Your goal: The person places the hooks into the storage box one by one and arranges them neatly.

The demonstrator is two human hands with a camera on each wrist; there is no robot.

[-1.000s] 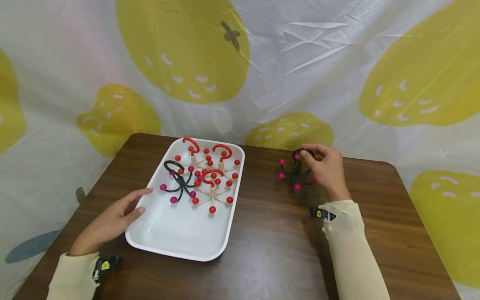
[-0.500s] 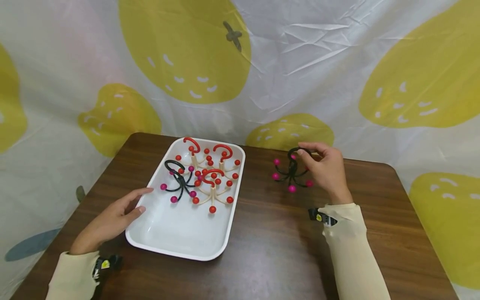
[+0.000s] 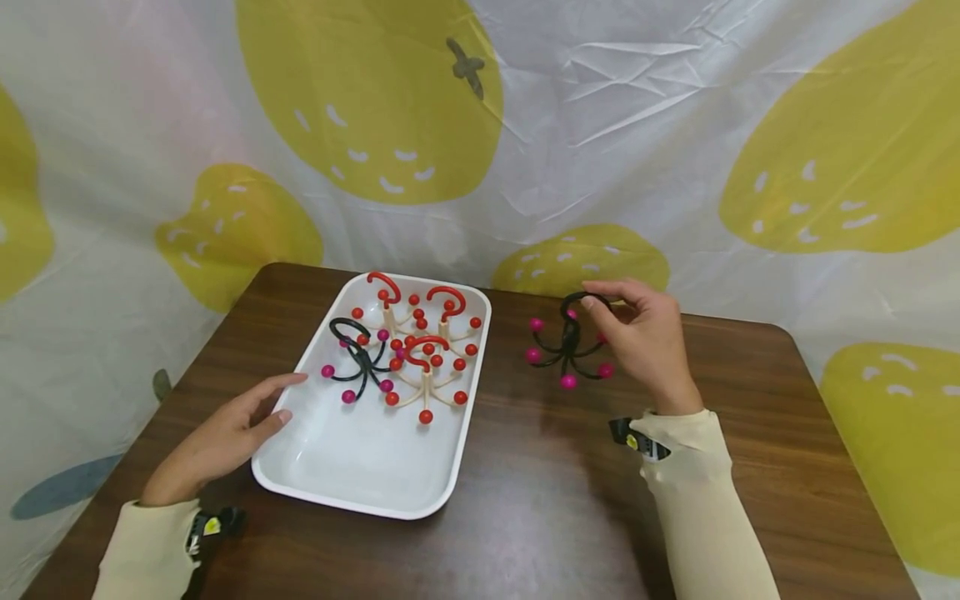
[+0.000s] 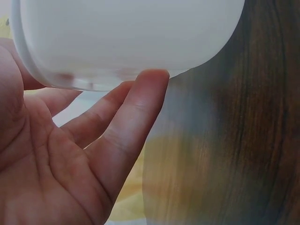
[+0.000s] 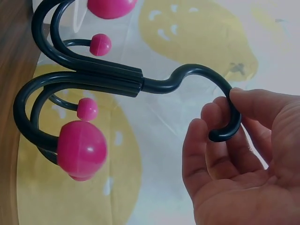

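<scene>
My right hand (image 3: pixel 645 337) pinches the curved hook handle of a black scalp massager (image 3: pixel 572 333). Its bent black arms end in pink balls and hang downward, over the table to the right of the tray. In the right wrist view the thumb and fingertips of the hand (image 5: pixel 253 150) meet at the hook of the massager (image 5: pixel 110 77). My left hand (image 3: pixel 232 437) rests against the left rim of a white tray (image 3: pixel 345 502); in the left wrist view its fairly straight fingers (image 4: pixel 126 122) touch the outer wall. Inside the tray lies another black massager (image 3: pixel 363 362) with pink balls.
Several cream massagers (image 3: pixel 426 387) with red hooks and red balls crowd the far half of the tray. The brown wooden table (image 3: pixel 540 500) runs back to a curtain (image 3: pixel 540 150) printed with yellow fruit, which hangs close behind its far edge.
My right hand has carried the black massager a little to the left, towards the tray. The left hand, the tray and its contents stay as they were.
</scene>
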